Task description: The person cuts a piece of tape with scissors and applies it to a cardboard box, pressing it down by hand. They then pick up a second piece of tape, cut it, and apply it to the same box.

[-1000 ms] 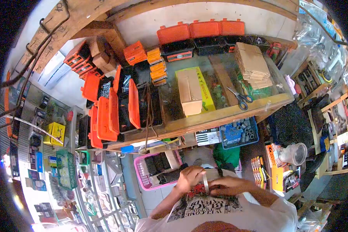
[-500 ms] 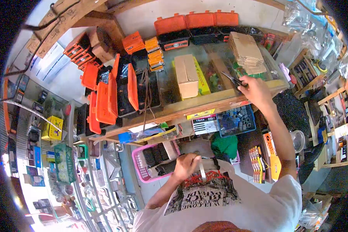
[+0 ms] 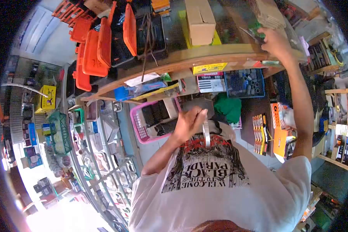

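Since the earlier frames, the person's right hand (image 3: 276,43) has gone from the waist to the counter; the left hand (image 3: 189,124) still pinches the narrow, pale, flexible strip (image 3: 207,133). Nearest, the strip hangs before the printed white T-shirt (image 3: 220,197), just below the left fingers; it looks light, limp and perhaps slick, best taken near an end. Farther off, the metal-bladed scissors (image 3: 251,35) with dark handles lie on the glass-topped wooden counter (image 3: 174,65), at the right fingertips; they should prove rigid and modestly heavy, best held by the handles; whether those fingers have closed cannot be told; the hands are well apart.
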Demonstrator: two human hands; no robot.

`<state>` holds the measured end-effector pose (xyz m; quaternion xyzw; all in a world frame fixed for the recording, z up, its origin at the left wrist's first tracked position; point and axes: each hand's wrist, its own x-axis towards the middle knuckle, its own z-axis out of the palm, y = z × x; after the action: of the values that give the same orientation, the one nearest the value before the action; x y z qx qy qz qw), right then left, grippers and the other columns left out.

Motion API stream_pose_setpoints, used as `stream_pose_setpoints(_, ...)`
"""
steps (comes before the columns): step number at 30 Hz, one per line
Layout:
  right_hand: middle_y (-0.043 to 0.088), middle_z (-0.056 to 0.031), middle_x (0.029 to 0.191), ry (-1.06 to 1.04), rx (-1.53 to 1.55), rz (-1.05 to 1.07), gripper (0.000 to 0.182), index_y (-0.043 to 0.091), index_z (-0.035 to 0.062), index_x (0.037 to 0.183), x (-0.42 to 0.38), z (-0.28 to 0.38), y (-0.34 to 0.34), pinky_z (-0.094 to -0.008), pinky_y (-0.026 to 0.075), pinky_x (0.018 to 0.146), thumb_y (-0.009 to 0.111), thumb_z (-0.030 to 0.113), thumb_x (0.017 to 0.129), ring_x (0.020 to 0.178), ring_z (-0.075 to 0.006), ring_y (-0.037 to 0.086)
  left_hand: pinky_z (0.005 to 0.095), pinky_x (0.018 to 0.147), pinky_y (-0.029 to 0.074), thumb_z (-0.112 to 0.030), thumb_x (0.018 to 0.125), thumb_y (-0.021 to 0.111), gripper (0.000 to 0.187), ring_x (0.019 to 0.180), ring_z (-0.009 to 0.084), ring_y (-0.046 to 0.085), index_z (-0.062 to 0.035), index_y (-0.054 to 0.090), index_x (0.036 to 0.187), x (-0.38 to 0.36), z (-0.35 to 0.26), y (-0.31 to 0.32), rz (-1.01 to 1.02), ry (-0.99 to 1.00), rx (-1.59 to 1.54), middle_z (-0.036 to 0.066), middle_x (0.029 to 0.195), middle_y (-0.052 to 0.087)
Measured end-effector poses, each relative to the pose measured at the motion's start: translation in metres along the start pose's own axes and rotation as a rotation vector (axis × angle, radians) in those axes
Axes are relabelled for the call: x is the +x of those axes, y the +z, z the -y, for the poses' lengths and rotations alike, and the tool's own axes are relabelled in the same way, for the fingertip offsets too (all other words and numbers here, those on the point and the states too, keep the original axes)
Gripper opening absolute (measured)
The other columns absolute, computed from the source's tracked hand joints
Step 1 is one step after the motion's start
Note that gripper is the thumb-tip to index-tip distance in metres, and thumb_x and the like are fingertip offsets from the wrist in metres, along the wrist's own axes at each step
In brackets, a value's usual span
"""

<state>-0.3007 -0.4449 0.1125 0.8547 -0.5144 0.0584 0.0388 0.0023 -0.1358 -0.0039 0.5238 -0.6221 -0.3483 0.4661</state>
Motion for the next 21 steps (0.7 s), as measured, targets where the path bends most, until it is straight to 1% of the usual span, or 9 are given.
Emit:
stream_pose_setpoints(4, 0.071, -0.0138, 0.097, -0.066, 0.193, -0.030, 0.053, 0.062, 0.0098, 0.134, -0.011, -0.018, 0.009, -0.0405, 0.054, 0.080, 0.074, 0.004, 0.083, 0.086, -0.0304, 0.069, 0.0369, 0.058, 0.050, -0.018, 0.100, 0.068, 0.018, 0.057, 0.0276, 0.063, -0.0014, 0.063, 0.093, 0.008, 0.009, -0.013, 0.091, -0.008, 0.032, 0.014, 0.068, 0.062)
stream_pose_setpoints(6, 0.070, -0.0115, 0.097, -0.106, 0.209, -0.053, 0.052, 0.061, 0.0076, 0.134, -0.024, -0.016, -0.003, -0.0364, 0.054, 0.077, 0.074, 0.003, 0.083, 0.080, -0.0235, 0.068, 0.0370, 0.058, 0.051, -0.019, 0.099, 0.068, 0.019, 0.059, 0.0288, 0.064, -0.0018, 0.063, 0.095, 0.011, 0.010, -0.018, 0.107, 0.022, 0.026, 0.014, 0.070, 0.063)
stream_pose_setpoints(9, 0.065, -0.0066, 0.108, 0.163, 0.634, 0.167, 0.051, 0.060, 0.0116, 0.134, -0.044, -0.001, -0.031, -0.0295, 0.055, 0.072, 0.074, 0.009, 0.085, 0.080, -0.0105, 0.065, 0.0390, 0.060, 0.052, -0.020, 0.099, 0.069, 0.018, 0.063, 0.0329, 0.067, -0.0024, 0.063, 0.098, 0.012, 0.001, -0.019, 0.081, 0.071, -0.032, 0.015, 0.075, 0.066)
stream_pose_setpoints(10, 0.064, -0.0017, 0.103, 0.086, 0.821, 0.160, 0.051, 0.060, 0.0110, 0.133, -0.053, 0.001, -0.029, -0.0233, 0.048, 0.060, 0.076, 0.008, 0.085, 0.070, -0.0031, 0.056, 0.0398, 0.060, 0.052, -0.020, 0.099, 0.069, 0.018, 0.066, 0.0340, 0.068, -0.0025, 0.063, 0.099, 0.012, 0.002, -0.018, 0.089, 0.067, -0.032, 0.016, 0.077, 0.066)
stream_pose_setpoints(13, 0.065, 0.0004, 0.101, -0.150, 0.813, 0.426, 0.056, 0.060, 0.0107, 0.132, -0.074, 0.025, -0.041, -0.0230, 0.042, 0.055, 0.080, 0.009, 0.080, 0.066, -0.0036, 0.051, 0.0411, 0.065, 0.055, -0.017, 0.098, 0.068, 0.015, 0.074, 0.0346, 0.072, -0.0023, 0.064, 0.101, 0.013, 0.003, -0.018, 0.156, 0.019, -0.039, 0.017, 0.084, 0.070)
stream_pose_setpoints(17, 0.067, 0.0005, 0.097, -0.197, 0.904, 0.877, 0.066, 0.061, 0.0094, 0.130, -0.097, 0.074, -0.037, -0.0237, 0.042, 0.057, 0.088, 0.015, 0.070, 0.065, -0.0042, 0.049, 0.0396, 0.069, 0.056, -0.015, 0.100, 0.065, 0.014, 0.077, 0.0330, 0.072, -0.0013, 0.064, 0.101, 0.018, 0.007, -0.017, 0.156, 0.087, -0.088, 0.016, 0.088, 0.071)
stream_pose_setpoints(19, 0.064, 0.0008, 0.086, -0.307, 0.937, 1.013, 0.065, 0.063, 0.0041, 0.126, -0.108, 0.093, -0.019, -0.0236, 0.037, 0.054, 0.090, 0.017, 0.068, 0.061, -0.0034, 0.045, 0.0389, 0.071, 0.056, -0.015, 0.101, 0.063, 0.015, 0.078, 0.0320, 0.072, -0.0008, 0.065, 0.102, 0.021, 0.006, -0.019, 0.176, 0.071, -0.114, 0.016, 0.089, 0.071)
stream_pose_setpoints(20, 0.067, -0.0023, 0.083, -0.441, 0.921, 1.025, 0.060, 0.064, 0.0019, 0.124, -0.108, 0.100, -0.014, -0.0257, 0.039, 0.053, 0.086, 0.018, 0.071, 0.060, -0.0065, 0.048, 0.0387, 0.073, 0.056, -0.016, 0.102, 0.063, 0.016, 0.079, 0.0314, 0.072, -0.0005, 0.065, 0.102, 0.022, 0.004, -0.021, 0.193, 0.050, -0.119, 0.016, 0.090, 0.071)
stream_pose_setpoints(21, 0.067, -0.0032, 0.083, -0.456, 0.936, 1.070, 0.058, 0.065, 0.0014, 0.123, -0.109, 0.103, -0.007, -0.0261, 0.040, 0.054, 0.085, 0.018, 0.072, 0.060, -0.0075, 0.049, 0.0384, 0.074, 0.056, -0.017, 0.103, 0.062, 0.017, 0.081, 0.0309, 0.072, -0.0003, 0.065, 0.102, 0.022, 0.002, -0.022, 0.210, 0.028, -0.124, 0.016, 0.091, 0.071)
